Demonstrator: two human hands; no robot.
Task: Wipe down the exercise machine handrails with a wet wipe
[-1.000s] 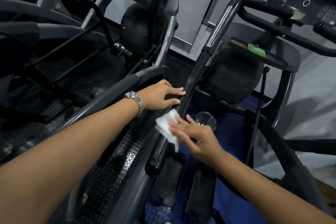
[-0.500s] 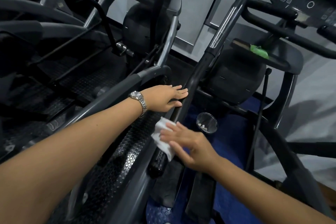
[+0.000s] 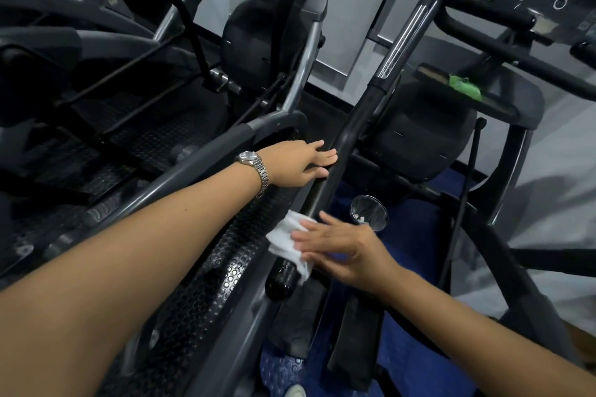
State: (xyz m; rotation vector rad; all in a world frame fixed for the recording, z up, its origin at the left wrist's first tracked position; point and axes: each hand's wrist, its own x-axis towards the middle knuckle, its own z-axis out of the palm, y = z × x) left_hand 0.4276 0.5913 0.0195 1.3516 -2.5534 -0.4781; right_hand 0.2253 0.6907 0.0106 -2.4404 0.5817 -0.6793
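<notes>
The wiping step is in hand. The left hand (image 3: 301, 167), fingers straight, rests flat against the black handrail (image 3: 351, 126) and seems to steady it. Lower down, the white, crumpled wet wipe (image 3: 288, 243) drapes over the rail near its end, pressed there by the flat, ungripping fingers of the right hand (image 3: 342, 251). Next probably comes a firm slide along the bar.

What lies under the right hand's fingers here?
A crumpled white wet wipe, pressed by the right hand against the black tubular handrail. The rail's stretch beneath the wipe is covered.
</notes>
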